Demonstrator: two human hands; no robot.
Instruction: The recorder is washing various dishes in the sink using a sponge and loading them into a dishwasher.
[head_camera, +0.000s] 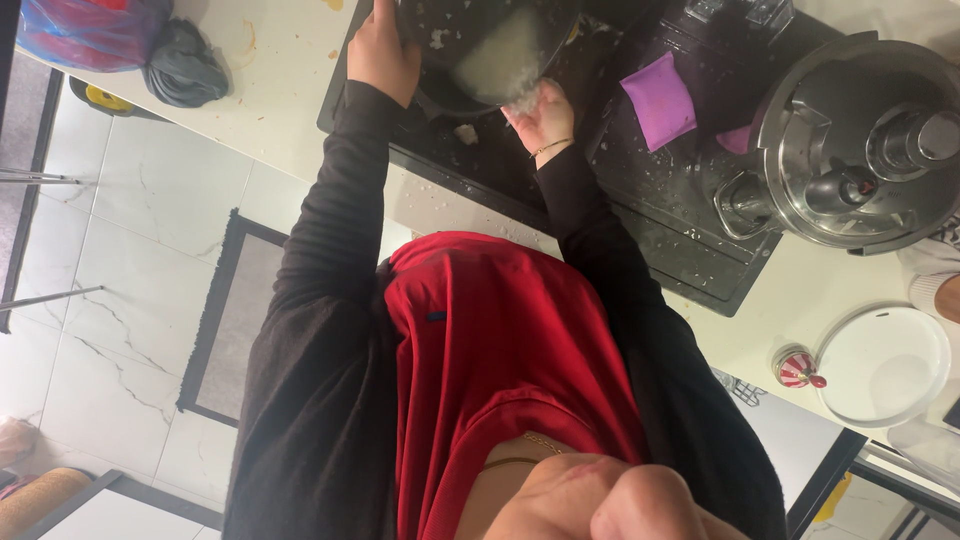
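Note:
My left hand (380, 50) grips the left rim of a dark pan (450, 90) that stands on a black hob (650, 230) at the top of the view. My right hand (540, 118), with a thin bracelet at the wrist, is at the pan's near edge, palm turned up. Its fingers reach into white, blurred stuff (500, 65) inside the pan and are hidden by it. White bits lie scattered on the hob around the pan. Black sleeves and a red cloth over my chest fill the middle of the view.
A silver pressure cooker (860, 140) stands on the hob's right side, with a purple cloth (660, 100) beside it. A white round lid (882, 365) and a small red-and-white striped object (797, 368) lie on the counter. Another person's sleeve (935, 280) shows at the right edge. A grey cloth (185, 65) lies top left.

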